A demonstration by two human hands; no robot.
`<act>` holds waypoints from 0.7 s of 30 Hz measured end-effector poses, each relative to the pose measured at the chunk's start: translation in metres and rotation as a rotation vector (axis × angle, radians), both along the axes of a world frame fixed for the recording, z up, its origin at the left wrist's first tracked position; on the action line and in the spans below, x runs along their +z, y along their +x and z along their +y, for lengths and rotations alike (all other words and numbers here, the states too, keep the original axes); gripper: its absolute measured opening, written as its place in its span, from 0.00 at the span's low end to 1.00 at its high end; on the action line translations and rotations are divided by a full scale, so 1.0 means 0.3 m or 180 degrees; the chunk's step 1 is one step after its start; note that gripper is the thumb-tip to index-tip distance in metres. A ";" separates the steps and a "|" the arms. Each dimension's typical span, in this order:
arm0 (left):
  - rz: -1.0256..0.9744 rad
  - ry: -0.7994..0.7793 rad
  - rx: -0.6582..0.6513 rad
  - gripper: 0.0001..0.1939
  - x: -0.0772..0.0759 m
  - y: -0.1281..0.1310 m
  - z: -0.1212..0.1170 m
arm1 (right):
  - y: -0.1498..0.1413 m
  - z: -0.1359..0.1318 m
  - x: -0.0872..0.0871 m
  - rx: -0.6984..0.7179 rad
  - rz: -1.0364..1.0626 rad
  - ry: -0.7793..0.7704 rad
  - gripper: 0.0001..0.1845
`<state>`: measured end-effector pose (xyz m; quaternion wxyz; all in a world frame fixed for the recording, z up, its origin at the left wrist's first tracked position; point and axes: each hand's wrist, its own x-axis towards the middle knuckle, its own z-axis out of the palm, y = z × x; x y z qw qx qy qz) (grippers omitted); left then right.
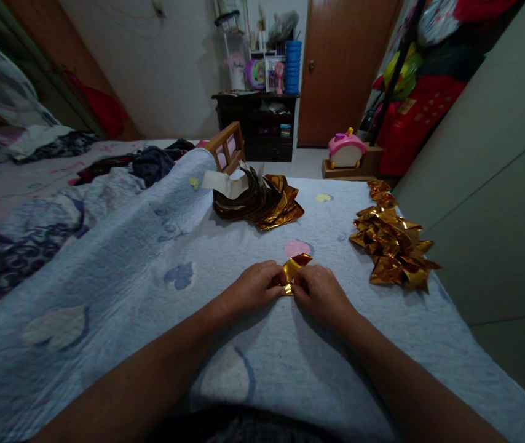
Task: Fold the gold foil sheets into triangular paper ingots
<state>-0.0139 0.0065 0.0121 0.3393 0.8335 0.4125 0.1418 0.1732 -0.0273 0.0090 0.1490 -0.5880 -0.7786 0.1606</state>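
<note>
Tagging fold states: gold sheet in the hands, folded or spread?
Folded, at least partly: the gold sheet shows as a small, bent strip between left hand and right hand.

Glossy paper piece point(294, 265), seemingly foil-faced; matt, softly puckered cloth bedspread point(290, 357)

Dark cabinet point(269, 151) beside brown door point(342, 67); ribbed blue cylinder point(292, 67) on cabinet; pink toy point(346, 149) near door.
</note>
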 end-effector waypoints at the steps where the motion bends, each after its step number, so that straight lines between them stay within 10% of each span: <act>1: -0.0004 -0.0004 -0.0009 0.02 0.000 -0.001 0.001 | 0.001 0.001 -0.001 0.0007 0.0008 -0.0005 0.07; 21: -0.0012 -0.0200 -0.0150 0.05 0.001 -0.010 0.016 | 0.002 -0.002 -0.002 0.0164 -0.0196 0.0012 0.06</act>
